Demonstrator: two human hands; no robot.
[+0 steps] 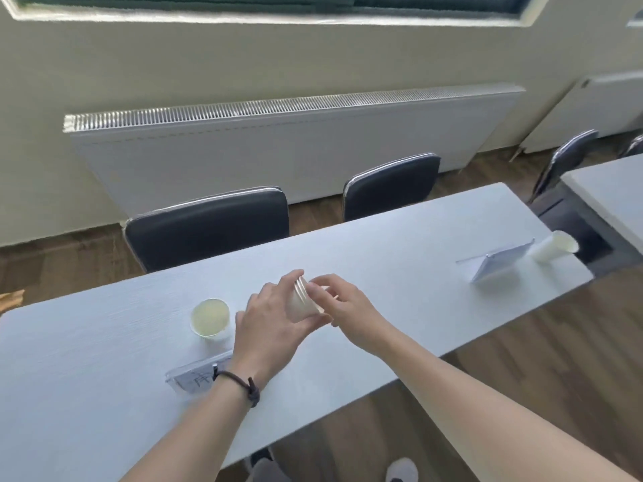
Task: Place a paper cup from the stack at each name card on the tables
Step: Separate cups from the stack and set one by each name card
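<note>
A short stack of white paper cups [302, 302] lies tilted between both hands above the middle of the long white table [400, 245]. My left hand [269, 325] wraps the stack's body. My right hand [342, 304] pinches the rim end of the stack. One paper cup [210, 318] stands upright on the table just behind a clear name card [195, 375], which my left wrist partly covers. At the table's right end another paper cup [556, 247] stands beside a second name card [501, 262].
Two dark chairs [208, 227] [391, 186] are pushed in along the far side, with a white radiator [295, 147] on the wall behind. A second table [612, 196] with a chair [567, 158] begins at the right. Wood floor runs along the near side.
</note>
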